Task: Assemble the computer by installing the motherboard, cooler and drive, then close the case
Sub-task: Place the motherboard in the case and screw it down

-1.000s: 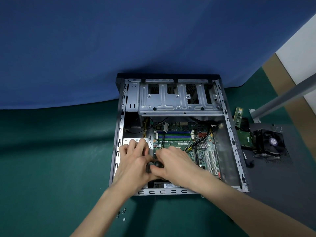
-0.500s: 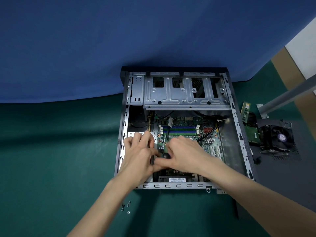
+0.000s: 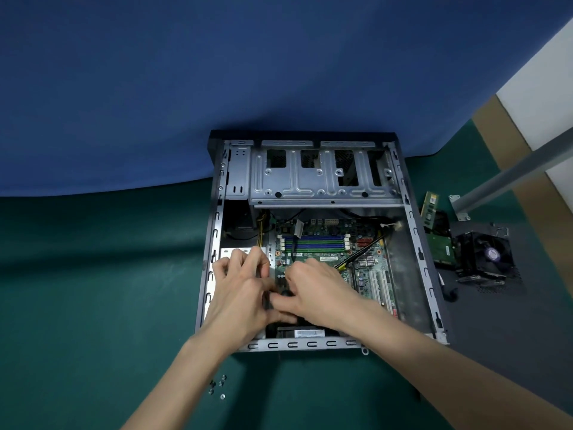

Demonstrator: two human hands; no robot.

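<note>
**Both hands meet over the motherboard (image 3: 325,248) in the open case (image 3: 414,243)**

A few loose screws (image 3: 218,387) lie on the green bench (image 3: 77,305) at 7 o'clock from the case, just beside the left forearm.

The left hand (image 3: 240,290) reaches in over the near rim and sits at 9 o'clock of the board. Its grip is closed: the fingers are curled, and a small black object (image 3: 285,294) is held at the thumb side. The right hand (image 3: 319,288) lies directly against it at 3 o'clock of that object. Its fingers are bent down onto the board and its thumb is closed on the same black piece. What the piece is cannot be told.

The motherboard lies flat in the case floor, with blue memory slots at its 12 o'clock edge. A black and yellow strand (image 3: 361,254) runs aslant across it. The empty metal drive cage (image 3: 322,181) spans the far end of the case, at 12 o'clock.

Outside the case, at 3 o'clock, a memory stick (image 3: 431,209) and the drive (image 3: 440,249), green board upward, lie close to the wall. The cooler (image 3: 483,259) stands just beyond them on a dark mat. A grey metal pole (image 3: 511,178) slants away at 2 o'clock.
</note>
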